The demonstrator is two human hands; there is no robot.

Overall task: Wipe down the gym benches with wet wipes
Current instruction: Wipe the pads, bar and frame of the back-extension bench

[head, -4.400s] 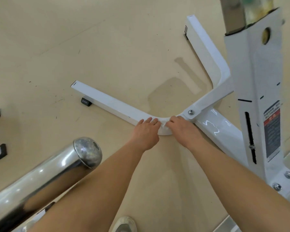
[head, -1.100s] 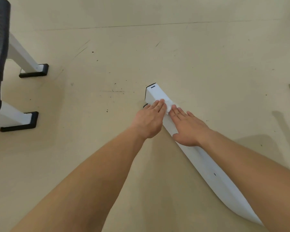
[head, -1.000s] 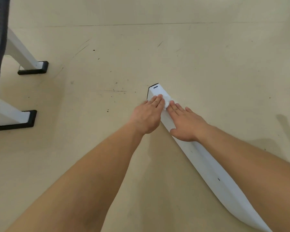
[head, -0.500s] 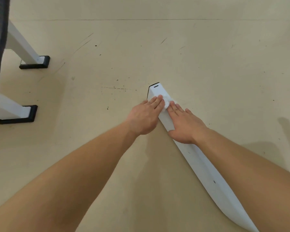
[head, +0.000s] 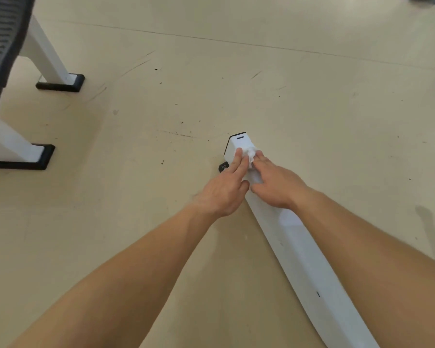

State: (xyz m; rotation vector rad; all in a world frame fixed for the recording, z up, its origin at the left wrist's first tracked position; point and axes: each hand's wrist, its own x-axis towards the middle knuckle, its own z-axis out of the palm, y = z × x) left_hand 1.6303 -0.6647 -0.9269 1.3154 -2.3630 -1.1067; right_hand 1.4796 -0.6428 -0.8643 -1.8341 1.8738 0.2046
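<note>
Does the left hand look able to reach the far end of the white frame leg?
Probably yes: the left hand rests on the white frame leg near that end, with only bare metal ahead of its fingers; the wet wipe lies beside them.

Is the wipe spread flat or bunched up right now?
Bunched up: the wipe is a small crumpled wad between the fingertips of the left hand and right hand, near the end of the frame leg.
</note>
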